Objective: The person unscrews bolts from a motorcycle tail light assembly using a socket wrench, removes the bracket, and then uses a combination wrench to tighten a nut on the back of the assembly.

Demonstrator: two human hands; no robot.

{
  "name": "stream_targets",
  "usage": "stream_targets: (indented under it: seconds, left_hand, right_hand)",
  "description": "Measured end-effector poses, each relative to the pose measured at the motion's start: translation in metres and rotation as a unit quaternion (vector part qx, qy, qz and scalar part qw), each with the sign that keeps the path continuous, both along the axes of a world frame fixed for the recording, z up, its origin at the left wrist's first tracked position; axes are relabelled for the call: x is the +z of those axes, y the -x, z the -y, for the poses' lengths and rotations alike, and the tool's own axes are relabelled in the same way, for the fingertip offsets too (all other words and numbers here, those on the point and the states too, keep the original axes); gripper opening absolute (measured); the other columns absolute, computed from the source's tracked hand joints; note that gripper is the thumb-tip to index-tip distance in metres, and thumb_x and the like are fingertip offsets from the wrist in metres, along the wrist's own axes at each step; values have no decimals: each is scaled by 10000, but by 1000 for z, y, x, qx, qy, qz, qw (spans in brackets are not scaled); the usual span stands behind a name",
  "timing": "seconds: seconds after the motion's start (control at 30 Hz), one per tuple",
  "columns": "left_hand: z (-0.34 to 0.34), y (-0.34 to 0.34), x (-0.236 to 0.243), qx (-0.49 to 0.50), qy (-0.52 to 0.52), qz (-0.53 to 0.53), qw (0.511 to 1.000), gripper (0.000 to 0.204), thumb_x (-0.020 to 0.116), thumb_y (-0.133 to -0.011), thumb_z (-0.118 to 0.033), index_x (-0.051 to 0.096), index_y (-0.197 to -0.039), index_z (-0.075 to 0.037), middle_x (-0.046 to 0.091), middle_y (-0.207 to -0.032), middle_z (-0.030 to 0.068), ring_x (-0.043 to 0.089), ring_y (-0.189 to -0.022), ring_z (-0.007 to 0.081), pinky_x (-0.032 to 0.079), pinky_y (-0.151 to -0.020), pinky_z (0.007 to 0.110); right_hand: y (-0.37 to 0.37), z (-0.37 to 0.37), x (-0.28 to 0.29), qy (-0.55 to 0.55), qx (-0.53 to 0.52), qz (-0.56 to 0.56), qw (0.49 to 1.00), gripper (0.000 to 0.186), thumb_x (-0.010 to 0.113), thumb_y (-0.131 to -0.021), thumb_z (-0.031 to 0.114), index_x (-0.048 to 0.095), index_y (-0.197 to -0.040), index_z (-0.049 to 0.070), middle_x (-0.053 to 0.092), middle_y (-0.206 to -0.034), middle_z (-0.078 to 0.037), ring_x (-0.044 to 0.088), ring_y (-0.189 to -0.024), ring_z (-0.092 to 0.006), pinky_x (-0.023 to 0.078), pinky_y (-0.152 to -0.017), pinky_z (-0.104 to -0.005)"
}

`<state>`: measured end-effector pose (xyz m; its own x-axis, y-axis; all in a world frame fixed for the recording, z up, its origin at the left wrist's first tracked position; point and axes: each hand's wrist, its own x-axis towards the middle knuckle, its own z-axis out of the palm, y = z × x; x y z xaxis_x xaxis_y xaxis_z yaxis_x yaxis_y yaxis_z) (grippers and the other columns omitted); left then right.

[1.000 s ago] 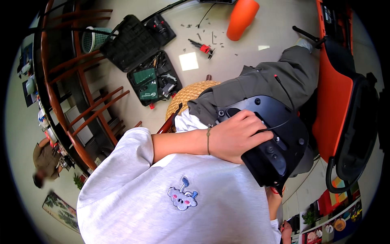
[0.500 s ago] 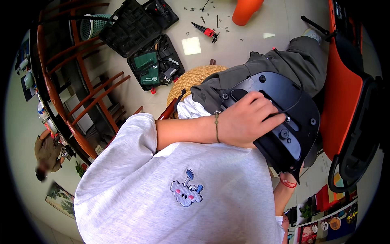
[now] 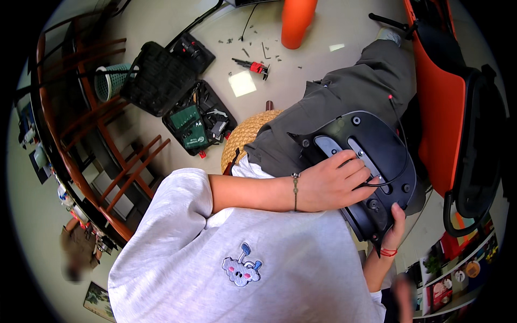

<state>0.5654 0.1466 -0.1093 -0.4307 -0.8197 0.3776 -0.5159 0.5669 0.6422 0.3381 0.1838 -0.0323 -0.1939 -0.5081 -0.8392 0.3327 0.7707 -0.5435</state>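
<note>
A black moulded plastic shell (image 3: pixel 334 129) with screw bosses and long slots rests tilted over my lap. My left hand (image 3: pixel 336 183) lies across it with fingers curled and pressed together near a slot. A thin black cable (image 3: pixel 405 156) with a red tip loops over the shell and runs in between these fingers; its end there is hidden. My right hand (image 3: pixel 396 223), a red string at its wrist, grips the shell's near right edge. Its thumb lies on top, while the other fingers are hidden underneath.
An orange-and-black chair-like frame (image 3: pixel 441 118) stands close on my right. On the floor are an open tool case (image 3: pixel 199 118), a red-handled hex key set (image 3: pixel 253 66), scattered screws (image 3: pixel 245 52) and an orange cylinder (image 3: pixel 296 24). Wooden racks (image 3: pixel 102 124) and another person (image 3: pixel 81 242) are at left.
The view has shifted, with floor items lower and further left. My right hand, mostly hidden before, now shows its thumb on the shell's edge. The cable's red tip stands further clear of my trousers.
</note>
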Motion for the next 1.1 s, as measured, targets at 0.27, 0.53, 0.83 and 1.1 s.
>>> stream_targets:
  seconds: [0.27,0.53,0.83,1.1]
  left_hand:
    - [4,-9,-3,-79,-39,58,994,336,608,-852,-179,653,-1181,-130,629,-1147,73,578,-1177,246,408,-1114,451]
    - [2,-48,8,-143,-154,31,977,559,719,-803,-254,624,-1352,-211,509,-1484,125,452,-1400,304,329,-1174,500]
    - [2,-51,14,-139,-207,-71,966,358,750,-871,-203,645,-1196,-96,563,-1409,131,518,-1314,345,414,-1080,494]
    - [21,-18,43,-85,-168,-76,979,240,750,-871,-185,631,-1045,-70,652,-1054,74,628,-967,265,486,-861,374]
  right_hand:
    - [-28,4,-5,-26,-85,-7,996,188,613,-831,74,640,-1005,8,672,-972,-82,658,-915,-199,537,-883,-327]
    - [-25,3,-17,0,-10,51,999,537,557,-809,34,549,-1340,-43,652,-1249,-138,636,-1122,-243,504,-999,-352]
    - [-13,-6,-27,5,-31,67,997,487,548,-809,-3,572,-1293,-51,666,-1201,-127,652,-1061,-221,522,-948,-330]
    - [-7,-8,-22,92,24,52,994,584,526,-811,-31,501,-1394,-45,616,-1302,-134,611,-1155,-227,476,-1019,-335]
